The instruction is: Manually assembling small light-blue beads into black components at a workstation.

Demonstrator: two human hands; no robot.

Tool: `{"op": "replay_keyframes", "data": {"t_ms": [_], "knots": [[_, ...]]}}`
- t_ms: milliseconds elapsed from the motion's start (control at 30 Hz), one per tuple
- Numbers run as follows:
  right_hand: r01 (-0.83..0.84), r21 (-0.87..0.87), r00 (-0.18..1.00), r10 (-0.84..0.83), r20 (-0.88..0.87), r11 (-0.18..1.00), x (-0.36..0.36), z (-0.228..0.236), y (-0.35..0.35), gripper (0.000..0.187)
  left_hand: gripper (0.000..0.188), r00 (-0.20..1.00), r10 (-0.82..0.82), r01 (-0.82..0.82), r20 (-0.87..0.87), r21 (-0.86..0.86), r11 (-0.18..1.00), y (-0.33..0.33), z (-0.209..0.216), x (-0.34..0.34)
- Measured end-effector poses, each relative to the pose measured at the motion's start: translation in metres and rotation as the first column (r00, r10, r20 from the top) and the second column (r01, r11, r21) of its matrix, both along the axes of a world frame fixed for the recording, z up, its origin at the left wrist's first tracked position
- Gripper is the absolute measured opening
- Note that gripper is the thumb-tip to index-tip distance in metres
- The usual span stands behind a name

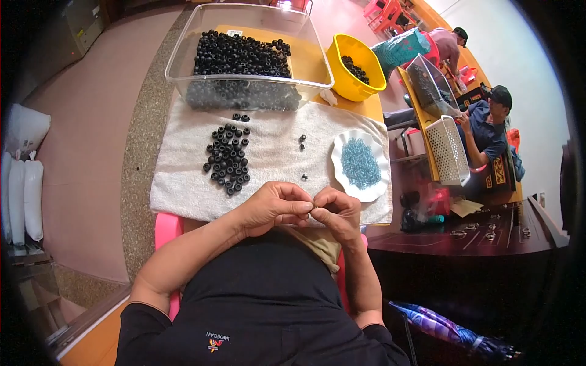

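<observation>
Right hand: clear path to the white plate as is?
Likely yes: the right hand is close to the white plate, nothing visible between them. It looks busy, though, pinching a small piece with the left hand.

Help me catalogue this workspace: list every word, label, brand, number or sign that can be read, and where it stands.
Black shirt: lettering beside a small emblem; wording not copied here.
White label at the clear bin: too small to read.
Black panel near the co-worker: gold marks, too small to read.
</observation>
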State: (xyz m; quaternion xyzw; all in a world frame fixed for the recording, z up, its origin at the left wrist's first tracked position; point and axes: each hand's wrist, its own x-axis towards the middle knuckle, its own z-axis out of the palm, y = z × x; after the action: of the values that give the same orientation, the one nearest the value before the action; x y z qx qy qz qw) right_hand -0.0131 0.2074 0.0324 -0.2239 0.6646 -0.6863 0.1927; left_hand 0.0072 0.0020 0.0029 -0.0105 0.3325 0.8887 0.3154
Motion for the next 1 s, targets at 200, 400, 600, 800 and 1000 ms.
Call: {"op": "replay_keyframes", "data": {"t_ms": [200,400,600,800,1000], "knots": [[0.015,0.011,1.000,-0.015,-0.007,1.000,-0.001,-0.002,0.001,0.005,0.014,1.000,0.013,-0.013,0.013,0.011,1.000,0.001,-0.001,0.000],[0.162,0.081,0.984,-0.155,-0.090,0.983,-0.004,-0.020,0.006,0.009,0.014,1.000,0.020,-0.020,-0.001,-0.012,1.000,0.001,0.002,-0.001],[0.250,0.055,0.841,-0.189,-0.506,0.967,0.001,-0.017,-0.008,0.016,0.014,0.998,0.066,-0.066,-0.019,-0.016,0.998,0.002,-0.001,0.000],[0.347,0.128,0.580,-0.105,-0.808,0.929,0.001,-0.005,-0.017,0.024,0.014,0.990,0.135,-0.135,-0.030,-0.007,0.991,0.004,-0.001,0.000],[0.451,0.070,0.317,-0.086,-0.944,0.890,0.006,-0.010,-0.022,0.023,0.013,0.982,0.185,-0.187,-0.033,-0.037,0.982,0.005,-0.003,0.000]]}}
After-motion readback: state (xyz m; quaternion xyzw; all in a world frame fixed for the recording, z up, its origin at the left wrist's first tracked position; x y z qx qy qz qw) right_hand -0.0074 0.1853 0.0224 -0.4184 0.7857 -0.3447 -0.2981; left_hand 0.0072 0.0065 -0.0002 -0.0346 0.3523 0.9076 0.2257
